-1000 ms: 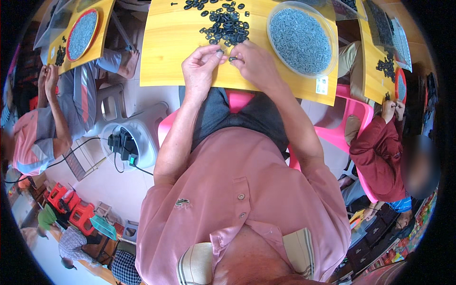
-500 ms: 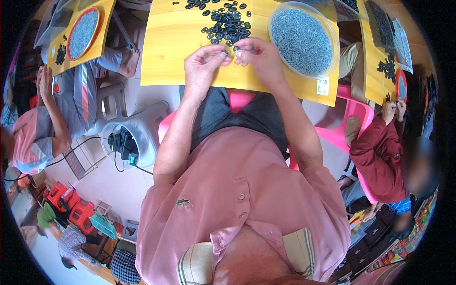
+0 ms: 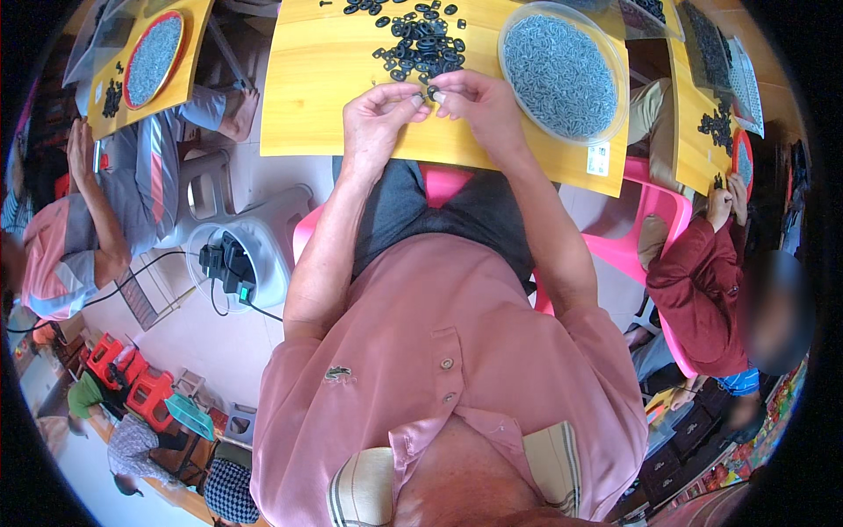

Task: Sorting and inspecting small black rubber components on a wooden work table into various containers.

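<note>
Over the yellow table (image 3: 325,114) both hands are raised close together, fingertips almost touching. My right hand (image 3: 481,104) pinches a small black oval part (image 3: 432,91) between thumb and fingers. Beside it, my left hand (image 3: 379,119) has its thumb and fingertips pressed together; what they hold, if anything, is too small and covered to name. Just beyond the fingertips lies a loose pile of black oval parts with holes (image 3: 426,44). To the right of my right hand stands a round clear tub (image 3: 625,92) full of small grey metal pieces.
On the left, another yellow table (image 3: 189,75) bears a red-rimmed tray (image 3: 180,44) of metal pieces; a person sits there. A person in a dark red top (image 3: 698,294) works at the right. A grey stool (image 3: 272,224) and a pink chair (image 3: 659,198) stand nearby.
My fingertips have drawn slightly closer together, the black oval part moving a little left toward my left hand. The pile and the tub have stayed in place.
</note>
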{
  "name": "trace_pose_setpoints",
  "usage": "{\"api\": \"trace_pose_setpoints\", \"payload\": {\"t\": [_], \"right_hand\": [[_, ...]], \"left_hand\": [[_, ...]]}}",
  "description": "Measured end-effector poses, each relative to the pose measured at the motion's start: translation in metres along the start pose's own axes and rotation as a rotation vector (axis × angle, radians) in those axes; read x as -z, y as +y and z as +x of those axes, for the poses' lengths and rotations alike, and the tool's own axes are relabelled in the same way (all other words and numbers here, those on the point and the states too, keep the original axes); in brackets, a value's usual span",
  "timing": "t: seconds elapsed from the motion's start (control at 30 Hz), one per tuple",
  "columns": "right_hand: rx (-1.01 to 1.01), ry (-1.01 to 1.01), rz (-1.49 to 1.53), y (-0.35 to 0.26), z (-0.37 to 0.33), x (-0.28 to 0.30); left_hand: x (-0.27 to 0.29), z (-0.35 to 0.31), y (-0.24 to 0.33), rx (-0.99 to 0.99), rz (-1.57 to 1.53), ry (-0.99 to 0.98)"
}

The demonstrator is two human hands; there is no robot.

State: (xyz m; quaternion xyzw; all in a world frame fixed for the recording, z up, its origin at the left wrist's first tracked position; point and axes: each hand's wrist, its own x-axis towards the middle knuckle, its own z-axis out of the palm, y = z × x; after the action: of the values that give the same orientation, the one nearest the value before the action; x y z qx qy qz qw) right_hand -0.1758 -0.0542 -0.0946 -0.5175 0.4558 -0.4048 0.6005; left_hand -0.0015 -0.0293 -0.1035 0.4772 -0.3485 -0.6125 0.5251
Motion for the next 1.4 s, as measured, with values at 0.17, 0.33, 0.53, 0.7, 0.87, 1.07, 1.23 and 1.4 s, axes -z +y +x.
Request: {"api": "trace_pose_setpoints", "payload": {"t": [0.17, 0.33, 0.53, 0.7, 0.87, 1.07, 1.23, 1.4], "right_hand": [[0.042, -0.012, -0.044, 0.005, 0.003, -0.004], [0.019, 0.003, -0.062, -0.001, 0.002, -0.005], [0.014, -0.003, -0.069, -0.001, 0.002, -0.003], [0.042, 0.022, -0.017, 0.003, 0.003, -0.003], [0.027, 0.026, -0.030, -0.004, 0.002, -0.005], [0.027, 0.033, -0.023, 0.000, 0.005, -0.006], [0.026, 0.036, -0.032, -0.002, 0.006, -0.008], [-0.004, -0.027, -0.043, -0.007, 0.008, -0.001]], "left_hand": [[-0.001, 0.001, 0.002, 0.002, 0.033, -0.028], [0.000, 0.001, 0.002, -0.004, -0.008, -0.019], [-0.002, 0.001, 0.007, 0.039, -0.021, -0.013], [-0.001, 0.002, 0.005, 0.076, 0.001, 0.008], [0.000, 0.002, 0.004, 0.092, -0.034, 0.026], [-0.002, 0.003, 0.006, 0.104, -0.056, 0.046], [-0.003, 0.004, 0.005, 0.112, -0.056, 0.062], [0.001, 0.003, -0.004, -0.013, -0.076, -0.071]]}}
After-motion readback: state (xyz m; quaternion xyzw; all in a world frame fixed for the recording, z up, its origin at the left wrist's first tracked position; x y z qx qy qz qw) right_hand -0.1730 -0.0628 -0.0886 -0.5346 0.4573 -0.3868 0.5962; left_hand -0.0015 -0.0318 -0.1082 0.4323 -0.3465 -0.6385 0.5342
